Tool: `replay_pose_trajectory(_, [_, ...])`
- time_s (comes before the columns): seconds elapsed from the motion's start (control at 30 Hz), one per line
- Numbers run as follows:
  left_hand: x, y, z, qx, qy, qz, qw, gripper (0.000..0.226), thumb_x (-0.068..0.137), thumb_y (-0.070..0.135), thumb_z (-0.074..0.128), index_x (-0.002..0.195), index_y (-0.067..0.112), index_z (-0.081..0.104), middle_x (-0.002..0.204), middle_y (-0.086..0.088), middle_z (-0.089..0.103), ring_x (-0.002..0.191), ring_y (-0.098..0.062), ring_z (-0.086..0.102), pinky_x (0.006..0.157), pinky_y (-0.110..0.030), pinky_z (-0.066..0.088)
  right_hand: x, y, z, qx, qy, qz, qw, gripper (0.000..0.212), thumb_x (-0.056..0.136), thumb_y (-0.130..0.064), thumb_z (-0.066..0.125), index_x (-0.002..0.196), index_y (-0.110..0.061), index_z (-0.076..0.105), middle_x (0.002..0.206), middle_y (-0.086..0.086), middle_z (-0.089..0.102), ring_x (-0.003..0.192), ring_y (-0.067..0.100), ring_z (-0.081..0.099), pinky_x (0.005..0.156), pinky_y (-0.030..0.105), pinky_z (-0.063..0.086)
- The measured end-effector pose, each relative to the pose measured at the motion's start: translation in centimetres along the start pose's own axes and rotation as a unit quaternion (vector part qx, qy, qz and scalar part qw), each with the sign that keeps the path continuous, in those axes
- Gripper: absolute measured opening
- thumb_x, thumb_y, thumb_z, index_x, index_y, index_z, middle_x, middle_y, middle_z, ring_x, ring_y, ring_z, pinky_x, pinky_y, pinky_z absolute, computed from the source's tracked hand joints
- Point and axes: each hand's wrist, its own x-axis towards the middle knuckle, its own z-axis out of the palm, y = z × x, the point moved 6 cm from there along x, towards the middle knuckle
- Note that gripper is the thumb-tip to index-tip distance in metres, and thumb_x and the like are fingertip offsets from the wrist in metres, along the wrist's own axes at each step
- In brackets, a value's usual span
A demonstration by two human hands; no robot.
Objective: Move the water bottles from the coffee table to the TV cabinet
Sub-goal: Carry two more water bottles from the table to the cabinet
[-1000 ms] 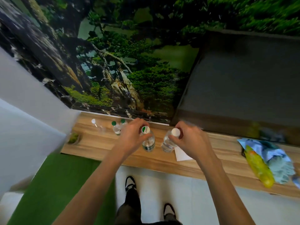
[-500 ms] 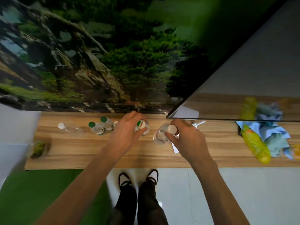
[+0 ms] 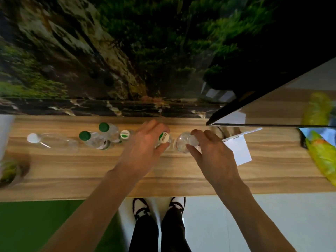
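I look straight down on the wooden TV cabinet [image 3: 181, 171]. My left hand [image 3: 143, 148] grips a clear bottle with a green-and-white cap [image 3: 164, 138], standing on the wood. My right hand [image 3: 209, 151] holds a second clear bottle [image 3: 181, 144] by its neck, right beside the first. To the left stand two green-capped bottles [image 3: 94, 139] and one with a green-and-white cap [image 3: 125, 134]. Further left is a clear bottle with a white cap [image 3: 47, 141], which seems to lie on its side.
The TV [image 3: 272, 106] leans over the cabinet at the right, and a forest mural [image 3: 109, 51] covers the wall behind. White paper [image 3: 240, 151] lies right of my right hand. A yellow-green bag on blue cloth [image 3: 321, 157] sits at the far right. A small green plant [image 3: 9, 171] is at the left edge.
My head has tilted further down and closer over the cabinet. Both hands have lowered their bottles to the wood and still grip them.
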Motion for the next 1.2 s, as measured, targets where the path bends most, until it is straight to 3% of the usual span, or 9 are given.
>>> replay_pose_trajectory(0.1, [0.5, -1.3, 2.0, 0.007, -0.014, 0.012, 1.0, 0.03, 0.089, 0.023, 0.077, 0.116, 0.024, 0.064, 0.116, 0.003, 0.061, 0.108, -0.023, 0.061, 0.083, -0.049, 0.055, 0.5, 0.4, 2.3, -0.009, -0.003, -0.012, 1.0, 0.035, 0.089, -0.028, 0.077, 0.12, -0.019, 0.063, 0.096, 0.005, 0.066, 0.083, 0.029, 0.067, 0.056, 0.029, 0.043])
replay_pose_trajectory(0.37, [1.7, -4.4, 5.8, 0.077, -0.015, 0.029, 0.997, 0.032, 0.08, 0.024, 0.085, 0.107, 0.017, 0.071, 0.105, -0.003, 0.07, 0.1, -0.029, 0.062, 0.083, -0.043, 0.052, 1.7, 2.4, 6.4, 0.018, -0.019, -0.007, 1.0, 0.032, 0.092, -0.024, 0.073, 0.122, -0.018, 0.062, 0.101, 0.005, 0.063, 0.085, 0.031, 0.065, 0.059, 0.027, 0.035])
replay_pose_trajectory(0.57, [2.6, -5.3, 7.2, 0.136, 0.012, 0.029, 0.99, 0.032, 0.075, 0.032, 0.087, 0.102, 0.02, 0.074, 0.098, 0.0, 0.075, 0.095, -0.029, 0.064, 0.087, -0.035, 0.029, 2.7, 3.3, 7.5, 0.033, -0.03, -0.004, 0.999, 0.029, 0.094, -0.025, 0.07, 0.121, -0.017, 0.062, 0.101, 0.005, 0.062, 0.085, 0.031, 0.064, 0.061, 0.028, 0.034])
replay_pose_trajectory(0.7, [3.0, -6.2, 8.0, 0.148, 0.009, 0.025, 0.989, 0.037, 0.067, 0.027, 0.094, 0.098, 0.02, 0.075, 0.094, 0.002, 0.075, 0.095, -0.029, 0.065, 0.092, -0.034, 0.029, 3.4, 3.1, 8.4, 0.012, -0.042, -0.012, 0.999, 0.029, 0.092, -0.025, 0.073, 0.117, -0.016, 0.064, 0.097, 0.006, 0.064, 0.081, 0.032, 0.067, 0.057, 0.029, 0.037])
replay_pose_trajectory(0.8, [3.2, -6.7, 8.7, 0.151, 0.0, 0.019, 0.988, 0.036, 0.067, 0.026, 0.094, 0.098, 0.02, 0.075, 0.093, 0.001, 0.076, 0.097, -0.029, 0.066, 0.096, -0.036, 0.029, 3.7, 2.8, 9.1, -0.001, -0.059, -0.021, 0.998, 0.031, 0.096, -0.028, 0.066, 0.125, -0.017, 0.06, 0.107, 0.006, 0.064, 0.092, 0.03, 0.067, 0.062, 0.032, 0.044])
replay_pose_trajectory(0.93, [3.4, -7.1, 9.6, 0.15, -0.008, 0.011, 0.989, 0.034, 0.069, 0.026, 0.092, 0.099, 0.02, 0.076, 0.094, 0.001, 0.076, 0.096, -0.029, 0.068, 0.1, -0.037, 0.03, 4.2, 2.8, 9.7, 0.009, -0.064, -0.02, 0.998, 0.032, 0.099, -0.027, 0.063, 0.129, -0.018, 0.058, 0.113, 0.006, 0.062, 0.098, 0.028, 0.065, 0.062, 0.029, 0.038])
replay_pose_trajectory(1.2, [3.9, -7.5, 9.7, 0.146, -0.005, 0.014, 0.989, 0.037, 0.07, 0.028, 0.091, 0.1, 0.021, 0.071, 0.095, 0.003, 0.073, 0.094, -0.028, 0.065, 0.096, -0.035, 0.029, 4.0, 2.7, 11.1, 0.024, -0.086, -0.006, 0.996, 0.035, 0.097, -0.025, 0.066, 0.129, -0.017, 0.057, 0.114, 0.008, 0.059, 0.091, 0.03, 0.067, 0.061, 0.032, 0.041])
